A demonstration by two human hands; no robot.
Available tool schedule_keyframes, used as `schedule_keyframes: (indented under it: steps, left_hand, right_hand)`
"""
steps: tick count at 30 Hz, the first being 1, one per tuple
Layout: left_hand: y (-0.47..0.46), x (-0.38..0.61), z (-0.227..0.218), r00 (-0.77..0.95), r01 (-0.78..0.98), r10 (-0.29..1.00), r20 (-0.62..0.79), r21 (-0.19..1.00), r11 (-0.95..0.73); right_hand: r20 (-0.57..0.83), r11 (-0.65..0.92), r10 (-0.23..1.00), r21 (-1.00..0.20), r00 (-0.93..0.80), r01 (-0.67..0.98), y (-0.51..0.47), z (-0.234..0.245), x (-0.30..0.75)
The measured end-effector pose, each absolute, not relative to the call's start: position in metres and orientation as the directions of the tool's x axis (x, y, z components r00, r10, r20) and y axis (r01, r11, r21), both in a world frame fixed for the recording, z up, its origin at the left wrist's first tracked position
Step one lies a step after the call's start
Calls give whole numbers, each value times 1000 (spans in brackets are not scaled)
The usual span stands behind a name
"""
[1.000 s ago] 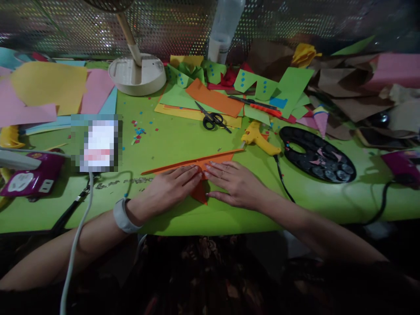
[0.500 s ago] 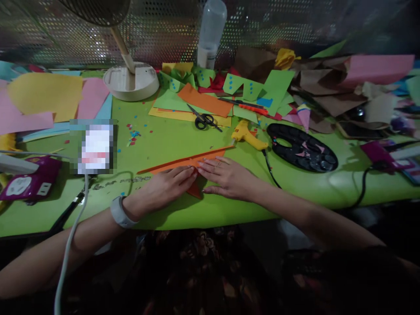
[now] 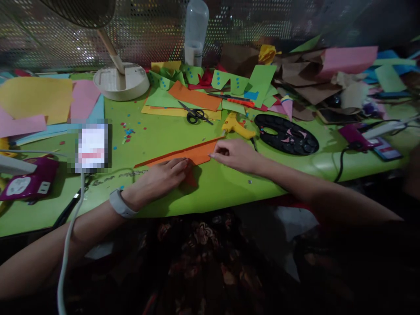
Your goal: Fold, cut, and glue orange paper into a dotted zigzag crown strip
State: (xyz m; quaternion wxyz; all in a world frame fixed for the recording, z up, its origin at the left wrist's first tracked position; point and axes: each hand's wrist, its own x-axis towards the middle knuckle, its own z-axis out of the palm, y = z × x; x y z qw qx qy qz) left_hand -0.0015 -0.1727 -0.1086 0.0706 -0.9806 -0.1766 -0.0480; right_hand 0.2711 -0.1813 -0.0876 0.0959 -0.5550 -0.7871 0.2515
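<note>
"Head view: where's that folded orange paper [image 3: 201, 155]?"

"On the green table [image 3: 170, 136], partly under the left hand [image 3: 164, 180]. I can't tell whether those fingers grip it."

"And the right hand [image 3: 239, 155]?"

"Fingers curled, at the paper's right edge; pinching or not, I can't tell."

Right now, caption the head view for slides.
Left hand on folded orange paper, right hand at its edge, scissors beyond.
</note>
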Motion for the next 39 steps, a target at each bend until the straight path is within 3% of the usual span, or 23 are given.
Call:
schedule_keyframes:
  steps: [1, 3, 6, 14, 21, 25, 28, 31, 33, 35, 36, 39]
  left_hand:
    - [-173, -1, -108, 932, 356, 343, 116, -123, -926]
    - [-173, 0, -107, 931, 361, 350, 106, -115, -925]
    - [-173, 0, -105, 930, 365, 356, 92, -97, -926]
    - [-173, 3, -99, 935, 355, 355, 27, -136, -925]
    - [-171, 2, -101, 929, 368, 370, 0, -118, -922]
    - [-167, -1, -100, 922, 387, 386, 20, -33, -922]
    - [-161, 3, -88, 897, 434, 442, 21, 148, -889]
    - [-151, 15, -75, 750, 596, 661, 36, 396, -698]
    - [-143, 24, -73, 596, 728, 778, -199, 543, -419]
    - [-137, 31, -76, 543, 764, 684, -487, 625, -161]
    - [-134, 34, -78, 531, 768, 631, -566, 636, -76]
    - [-130, 37, -88, 528, 758, 569, -631, 652, 20]
  right_hand:
    - [-284, 107, 899, -597, -334, 795, -176, -85, 264]
    - [-512, -107, 788, -661, -342, 743, -164, -82, 250]
    - [-635, -205, 687, -636, -354, 744, -149, -82, 236]
    - [-672, -189, 648, -596, -357, 780, -135, -89, 249]
    - [-673, -246, 688, -569, -272, 785, -133, -79, 271]
    - [-686, -211, 650, -575, -326, 790, -131, -78, 255]
    - [-716, -193, 616, -542, -329, 818, -128, -84, 246]
    - [-727, -192, 610, -522, -316, 831, -125, -89, 245]
    - [-729, -180, 608, -512, -315, 840, -124, -90, 246]
    - [-725, -161, 604, -519, -332, 839, -124, -90, 247]
    - [-720, -155, 605, -525, -340, 837, -124, -90, 248]
    - [-717, -151, 610, -523, -338, 839, -125, -88, 247]
